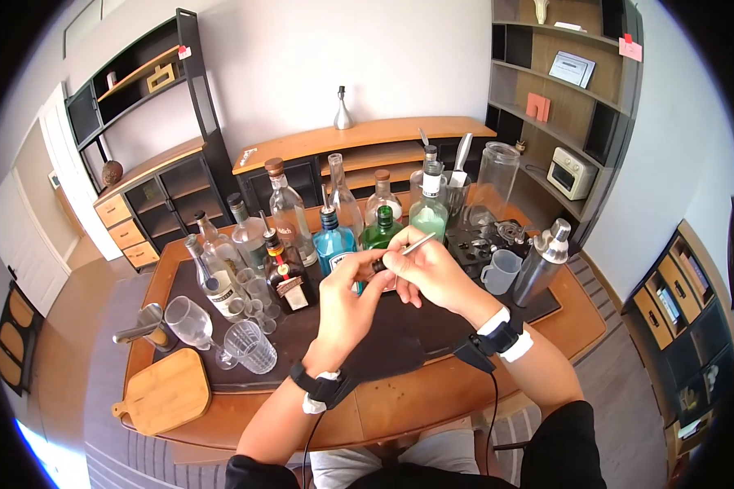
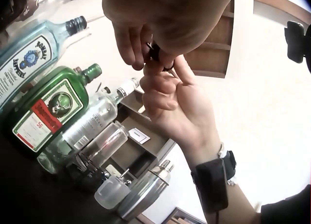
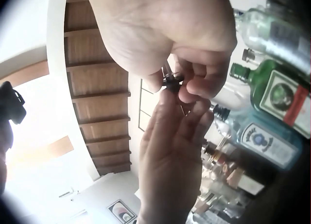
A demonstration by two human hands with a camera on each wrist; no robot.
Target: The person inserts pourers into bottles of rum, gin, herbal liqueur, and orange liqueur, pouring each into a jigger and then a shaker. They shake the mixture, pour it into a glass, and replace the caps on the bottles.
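Observation:
Both hands meet above the bottles, around a small pour spout with a thin metal tube (image 1: 420, 244) and a black stopper (image 1: 378, 265). My left hand (image 1: 347, 301) pinches the black part in its fingertips. The right hand (image 1: 440, 277) grips the spout from the other side, thumb and fingers curled round it. In the right wrist view the black stopper (image 3: 172, 81) shows between both hands' fingertips. Just behind the hands stand a green bottle (image 1: 381, 234) and a blue bottle (image 1: 332, 238), upright; fingers cover part of them.
Several other bottles (image 1: 290, 216) line the table's back. Glasses (image 1: 250, 346), a jigger (image 1: 153, 322) and a wooden board (image 1: 167, 391) are on the left. At the right are a plastic jug (image 1: 501, 271), a metal shaker (image 1: 542, 265) and a large jar (image 1: 495, 175).

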